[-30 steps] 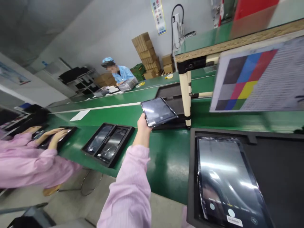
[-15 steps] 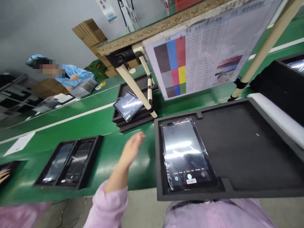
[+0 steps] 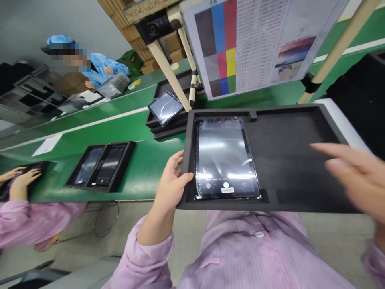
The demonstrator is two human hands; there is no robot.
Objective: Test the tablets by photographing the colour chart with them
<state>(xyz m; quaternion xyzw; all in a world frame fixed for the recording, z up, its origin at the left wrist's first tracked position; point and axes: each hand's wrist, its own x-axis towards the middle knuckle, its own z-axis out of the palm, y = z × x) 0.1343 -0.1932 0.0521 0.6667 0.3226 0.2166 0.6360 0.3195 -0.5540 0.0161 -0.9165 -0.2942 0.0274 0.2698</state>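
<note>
A black foam tray with two compartments lies in front of me, its near edge close to my body. In its left compartment rests a tablet, screen up and lit, with round icons and a small white label near the bottom. My left hand grips the tray's left wall, thumb over the rim and fingers on the outer side. Above the right compartment hangs my right hand, blurred by motion, index finger stretched out and nothing visible in it.
Left on the green bench sits another tray with two tablets. A tablet lies tilted on stacked trays behind a pole of the stand. A co-worker's hands are far left; another person works across.
My left hand has come to the tray's left wall and taken hold of it. My right hand has entered from the right. The camera view has tilted down.
</note>
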